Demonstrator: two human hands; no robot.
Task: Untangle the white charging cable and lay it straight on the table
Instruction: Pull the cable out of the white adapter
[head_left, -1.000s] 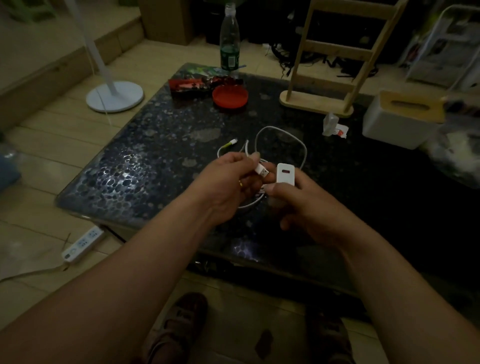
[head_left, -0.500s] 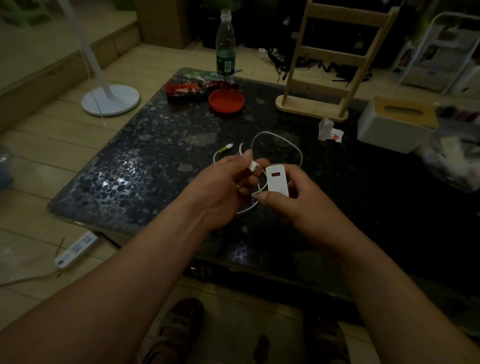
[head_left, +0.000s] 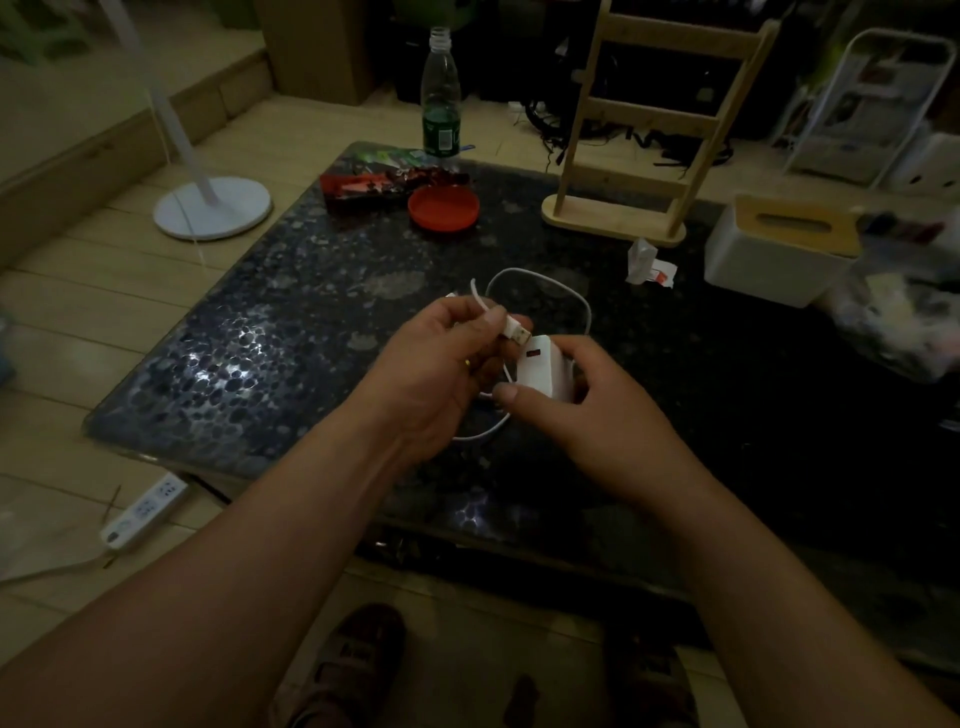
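Both hands are busy above the near half of the bench (head_left: 249, 364). My left hand (head_left: 441, 364) is curled shut, thumb and forefinger pinching the USB plug (head_left: 517, 330) at one end of the white charging cable (head_left: 540, 278). My right hand (head_left: 587, 405) is closed around a small white charger block (head_left: 543, 371), whose red port faces the plug; the two sit just beside each other, not joined.

From the plug, the cable arcs away in a rounded loop that rests on the bench beyond my hands, and another strand sags below my left palm. Its far end is hidden behind my fingers, so I cannot tell how it lies.

I judge the cable light, thin and limp, with a smooth rubbery sheath that keeps a coiled set; it should slide easily on the glossy, pebble-patterned dark top. The plug is the one rigid part, so holding it there gives control, while a second hold further along the cord would let me draw the curve out. The block looks hard, smooth and round-edged.
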